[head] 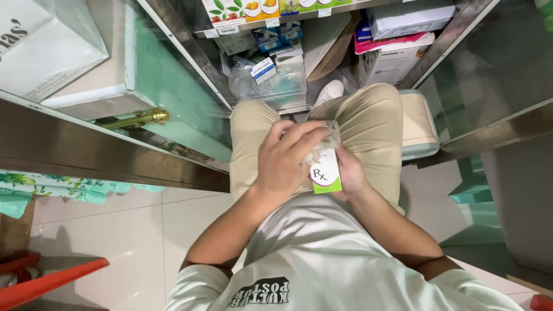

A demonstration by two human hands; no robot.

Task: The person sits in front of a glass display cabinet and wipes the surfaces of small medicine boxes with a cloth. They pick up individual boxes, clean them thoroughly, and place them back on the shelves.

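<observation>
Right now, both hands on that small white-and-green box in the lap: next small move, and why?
Probably lift the left hand off the box. It covers the box's upper end and a pale cloth-like wad there, while the right hand already grips its side, so the box stays supported.

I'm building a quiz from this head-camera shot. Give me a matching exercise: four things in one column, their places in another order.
Things:
1. white and green box
2. left hand
3. white shoe
4. brass handle

Places:
A. on the glass door at the left
B. between both hands over the lap
C. on the floor under the shelf
D. on top of the box, fingers curled

Pairs: 1-B, 2-D, 3-C, 4-A
</observation>
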